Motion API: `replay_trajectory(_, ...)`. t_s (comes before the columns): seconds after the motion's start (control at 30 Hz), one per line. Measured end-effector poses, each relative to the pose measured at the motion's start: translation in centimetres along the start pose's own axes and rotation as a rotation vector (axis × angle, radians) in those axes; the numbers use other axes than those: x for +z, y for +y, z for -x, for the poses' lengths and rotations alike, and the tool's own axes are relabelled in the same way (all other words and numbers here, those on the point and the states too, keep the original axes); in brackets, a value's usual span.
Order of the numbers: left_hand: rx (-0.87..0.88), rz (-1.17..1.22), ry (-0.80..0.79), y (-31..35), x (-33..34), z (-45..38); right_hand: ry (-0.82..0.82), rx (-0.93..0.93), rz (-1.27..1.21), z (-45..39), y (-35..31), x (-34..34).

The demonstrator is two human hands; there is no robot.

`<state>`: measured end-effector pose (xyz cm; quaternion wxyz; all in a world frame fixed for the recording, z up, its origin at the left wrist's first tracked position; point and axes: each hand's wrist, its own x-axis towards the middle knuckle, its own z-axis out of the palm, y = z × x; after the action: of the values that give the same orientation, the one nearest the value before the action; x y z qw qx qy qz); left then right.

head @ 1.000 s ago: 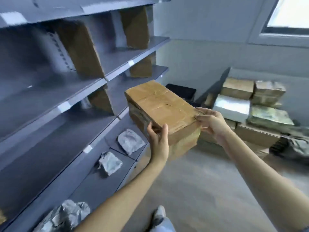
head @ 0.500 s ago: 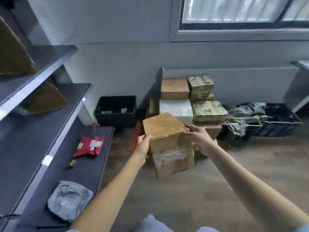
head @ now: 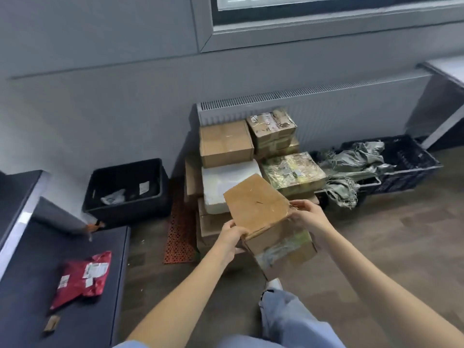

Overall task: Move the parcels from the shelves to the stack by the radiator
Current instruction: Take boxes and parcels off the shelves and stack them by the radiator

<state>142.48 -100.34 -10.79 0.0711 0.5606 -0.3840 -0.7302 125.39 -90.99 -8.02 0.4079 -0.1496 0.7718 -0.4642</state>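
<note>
Holding a brown cardboard parcel (head: 261,209) off the floor, both hands are engaged at its near corners. The left hand (head: 231,236) grips the lower left corner, fingers curled round the edge. The right hand (head: 307,214) pinches the right corner, fingers bent over the top face and thumb at the side. The parcel is tilted, its top face sloping toward the person, with clear tape showing on its near side.

The parcel hangs directly in front of the stack (head: 251,156) by the radiator (head: 326,106), apart from it. The stack stands on the floor against the radiator's left end: a brown box (head: 224,143) and a taped box (head: 272,128) on top, a white parcel (head: 226,182) and a green-printed taped parcel (head: 292,173) beneath them, more cardboard below.

A black crate (head: 125,187) sits on the floor left of the stack, with an orange mat (head: 179,234) between them. A dark crate (head: 401,167) holding crumpled grey-green sacking (head: 356,164) lies right of the stack. On the lowest shelf (head: 37,310), at the left, a red packet (head: 82,277) lies near its front edge. A trouser leg (head: 288,317) and shoe (head: 273,283) show below the parcel.
</note>
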Motion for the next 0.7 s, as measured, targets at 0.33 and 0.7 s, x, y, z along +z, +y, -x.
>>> replay_trajectory(0.33, -0.031, 0.243, 0.329, 7.5, 5.1, -8.8, -0.261, -0.136, 0.335, -18.0, -8.6, 4.0)
replay_trajectory(0.7, 0.001, 0.287, 0.506, 15.1, 4.5, -21.0, -0.388, -0.226, 0.65, -34.9, -14.7, 15.5)
